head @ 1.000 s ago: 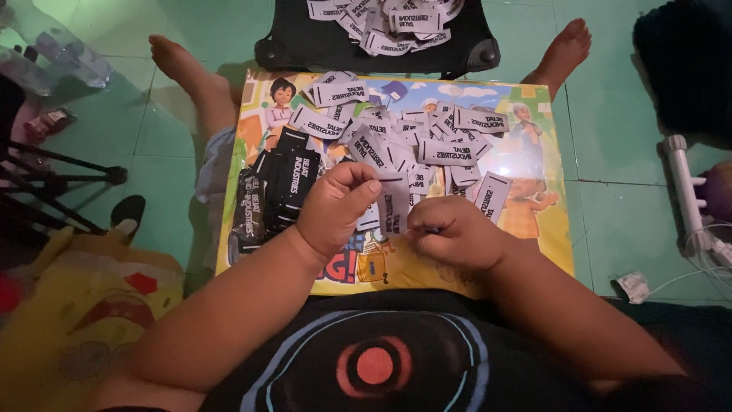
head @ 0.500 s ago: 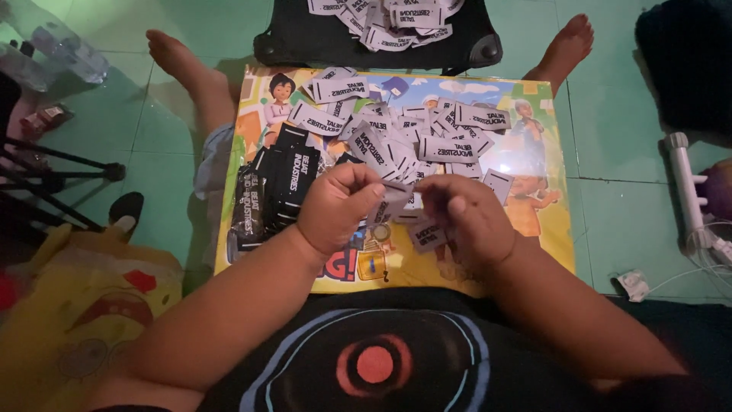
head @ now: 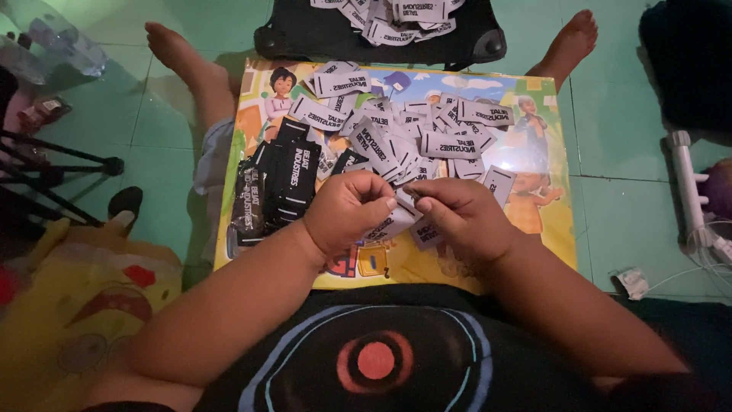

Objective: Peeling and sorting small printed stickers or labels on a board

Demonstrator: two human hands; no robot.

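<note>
**Two hands pinch one grey label over a cartoon board**

The left hand (head: 347, 212) and right hand (head: 461, 217) meet above a bright cartoon board (head: 534, 229) laid on a green tiled floor (head: 625, 206), fingers of both closed on a single grey label (head: 395, 223) between them. Loose grey labels (head: 427, 137) lie heaped across the board's middle; a stack of black labels (head: 278, 187) sits at its left edge. A black tray (head: 305, 38) with more labels lies beyond. A yellow cushion (head: 69, 328) lies at the left.
</note>
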